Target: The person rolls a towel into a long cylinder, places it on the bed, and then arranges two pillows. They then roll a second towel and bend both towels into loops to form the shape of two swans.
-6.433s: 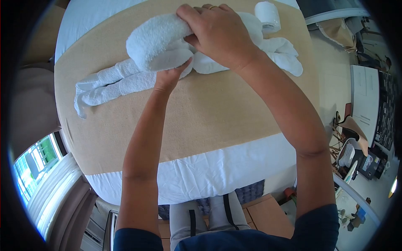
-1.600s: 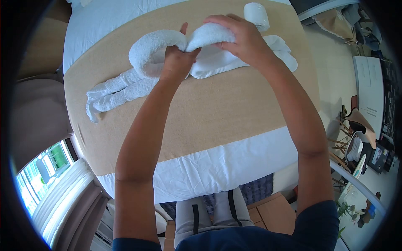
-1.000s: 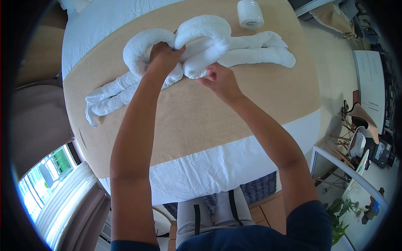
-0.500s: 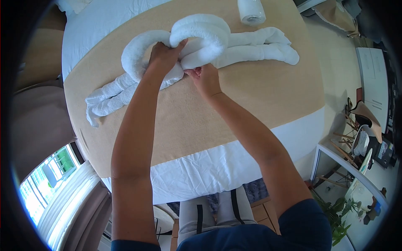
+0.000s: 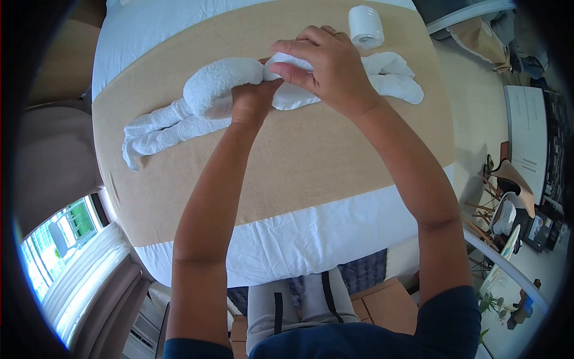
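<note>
White fluffy towels lie rolled on the tan bed runner, one rolled towel (image 5: 221, 78) raised in a thick curve at the middle. My left hand (image 5: 254, 103) is closed around its inner end, fingers partly hidden behind the towel. Over the piece just to the right, my right hand (image 5: 335, 69) curls its thumb and fingers around the white towel and covers much of it. Paired towel rolls (image 5: 161, 128) stretch out to the left from beneath, and another folded end (image 5: 393, 78) shows beyond my right wrist.
A white roll (image 5: 366, 29) stands at the far side of the bed. The tan runner (image 5: 311, 161) spreads over white sheets (image 5: 299, 233). Curtains and a window are at the left; a chair (image 5: 514, 185) and white cabinet (image 5: 526, 131) at the right.
My right hand has moved up and right, from below the towel to over it. The tall right-hand loop no longer stands up. My left hand has shifted right and lower.
</note>
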Available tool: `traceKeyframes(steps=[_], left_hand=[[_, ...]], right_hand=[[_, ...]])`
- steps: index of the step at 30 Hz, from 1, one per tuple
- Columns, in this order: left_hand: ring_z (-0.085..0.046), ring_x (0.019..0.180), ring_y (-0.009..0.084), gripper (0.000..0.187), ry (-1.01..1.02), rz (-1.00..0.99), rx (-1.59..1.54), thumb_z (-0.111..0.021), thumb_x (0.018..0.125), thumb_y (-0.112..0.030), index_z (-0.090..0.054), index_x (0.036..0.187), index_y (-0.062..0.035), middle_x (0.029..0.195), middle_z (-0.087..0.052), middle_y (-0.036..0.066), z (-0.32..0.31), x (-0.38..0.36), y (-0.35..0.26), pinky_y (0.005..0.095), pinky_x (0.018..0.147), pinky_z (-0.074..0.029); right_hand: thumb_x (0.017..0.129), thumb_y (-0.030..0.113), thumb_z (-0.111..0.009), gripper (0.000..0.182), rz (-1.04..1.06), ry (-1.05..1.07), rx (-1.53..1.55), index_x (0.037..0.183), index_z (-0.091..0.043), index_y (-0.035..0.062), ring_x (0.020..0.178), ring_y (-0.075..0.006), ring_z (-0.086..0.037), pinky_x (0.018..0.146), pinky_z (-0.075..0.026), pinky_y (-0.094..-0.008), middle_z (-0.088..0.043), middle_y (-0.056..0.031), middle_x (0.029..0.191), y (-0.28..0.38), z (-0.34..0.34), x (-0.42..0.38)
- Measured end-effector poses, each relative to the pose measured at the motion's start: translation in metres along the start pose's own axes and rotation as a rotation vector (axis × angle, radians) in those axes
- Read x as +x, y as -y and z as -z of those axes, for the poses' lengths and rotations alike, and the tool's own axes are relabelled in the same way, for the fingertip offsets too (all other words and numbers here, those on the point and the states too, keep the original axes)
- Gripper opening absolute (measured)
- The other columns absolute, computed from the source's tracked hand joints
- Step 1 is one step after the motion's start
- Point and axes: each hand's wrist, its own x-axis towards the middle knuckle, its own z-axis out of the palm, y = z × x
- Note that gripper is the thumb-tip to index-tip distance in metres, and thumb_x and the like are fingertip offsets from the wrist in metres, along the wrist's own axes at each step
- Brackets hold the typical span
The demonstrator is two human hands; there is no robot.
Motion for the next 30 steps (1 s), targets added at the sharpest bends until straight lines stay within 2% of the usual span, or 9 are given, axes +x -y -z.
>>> traceKeyframes(steps=[2,14,16,18,20,22,23,25,30], left_hand=[[-0.058,0.089,0.0176,0.037,-0.085,0.169,-0.196,-0.071,0.073,-0.01,-0.06,0.107,-0.0001,0.097,-0.063,0.009,-0.003,0.0,-0.012,0.0303,0.08,-0.045],[-0.055,0.088,0.0177,0.031,-0.282,0.122,-0.508,-0.057,0.076,-0.002,-0.061,0.106,0.0008,0.096,-0.06,0.008,-0.033,0.015,-0.012,0.0291,0.081,-0.043],[-0.055,0.086,0.0177,0.03,-0.312,0.157,-0.496,-0.055,0.076,-0.002,-0.061,0.106,0.001,0.095,-0.059,0.008,-0.035,0.012,-0.015,0.0286,0.08,-0.043],[-0.056,0.09,0.0204,0.027,-0.312,0.008,-0.481,-0.054,0.077,-0.004,-0.062,0.103,0.0003,0.098,-0.061,0.009,-0.036,0.009,-0.012,0.03,0.081,-0.043],[-0.057,0.087,0.0211,0.026,-0.313,-0.062,-0.403,-0.055,0.077,-0.005,-0.062,0.102,-0.001,0.096,-0.061,0.009,-0.035,0.01,-0.008,0.0308,0.078,-0.044],[-0.058,0.085,0.0217,0.024,-0.315,-0.126,-0.281,-0.055,0.078,-0.006,-0.063,0.1,-0.0024,0.094,-0.062,0.008,-0.033,0.013,-0.002,0.0315,0.076,-0.045],[-0.059,0.084,0.0221,0.023,-0.315,-0.158,-0.212,-0.055,0.078,-0.007,-0.063,0.099,-0.0031,0.093,-0.062,0.008,-0.032,0.014,0.004,0.0319,0.074,-0.045],[-0.06,0.082,0.0228,0.021,-0.317,-0.222,-0.043,-0.055,0.079,-0.008,-0.064,0.098,-0.0044,0.091,-0.063,0.008,-0.027,0.018,0.015,0.0327,0.072,-0.046],[-0.062,0.077,0.0245,0.017,-0.305,-0.374,0.348,-0.055,0.08,-0.011,-0.065,0.094,-0.0078,0.085,-0.064,0.007,-0.017,0.028,0.046,0.0347,0.066,-0.048]], right_hand=[[0.076,0.039,-0.067,0.024,-0.006,0.027,0.0,0.088,-0.07,0.018,0.079,-0.0222,-0.057,0.077,-0.044,-0.0367,-0.059,-0.0014,0.077,-0.004,-0.004,0.004],[0.077,0.04,-0.065,0.027,-0.074,0.079,0.039,0.089,-0.069,0.0158,0.078,-0.0209,-0.059,0.078,-0.043,-0.0376,-0.061,-0.0023,0.079,-0.01,-0.008,0.015],[0.077,0.03,-0.068,0.031,-0.065,0.122,-0.016,0.103,-0.065,0.0123,0.081,-0.0239,-0.058,0.076,-0.046,-0.0348,-0.061,-0.0067,0.084,-0.009,-0.003,0.014],[0.078,0.026,-0.065,0.03,0.034,0.063,-0.063,0.1,-0.063,0.0061,0.085,-0.0305,-0.057,0.078,-0.046,-0.0373,-0.06,-0.0124,0.088,0.015,0.016,0.024],[0.078,0.022,-0.062,0.029,0.13,0.003,-0.113,0.098,-0.06,-0.0001,0.09,-0.037,-0.056,0.081,-0.045,-0.0398,-0.058,-0.018,0.092,0.028,0.011,0.03],[0.077,0.034,-0.068,0.044,0.249,0.036,-0.048,0.114,-0.059,0.013,0.092,-0.0277,-0.06,0.088,-0.045,-0.0367,-0.064,-0.0114,0.093,0.036,-0.017,0.037],[0.077,0.034,-0.068,0.044,0.248,0.033,-0.048,0.114,-0.059,0.013,0.092,-0.0277,-0.06,0.088,-0.045,-0.0367,-0.064,-0.0114,0.093,0.045,-0.025,0.044],[0.077,0.04,-0.065,0.055,0.028,0.393,0.085,0.123,-0.053,0.0115,0.099,-0.0314,-0.059,0.095,-0.043,-0.0389,-0.063,-0.0166,0.103,0.059,-0.038,0.059],[0.078,0.044,-0.062,0.058,-0.136,0.592,0.296,0.124,-0.052,0.0094,0.098,-0.0328,-0.06,0.09,-0.045,-0.039,-0.061,-0.0219,0.107,0.039,-0.049,0.085]])
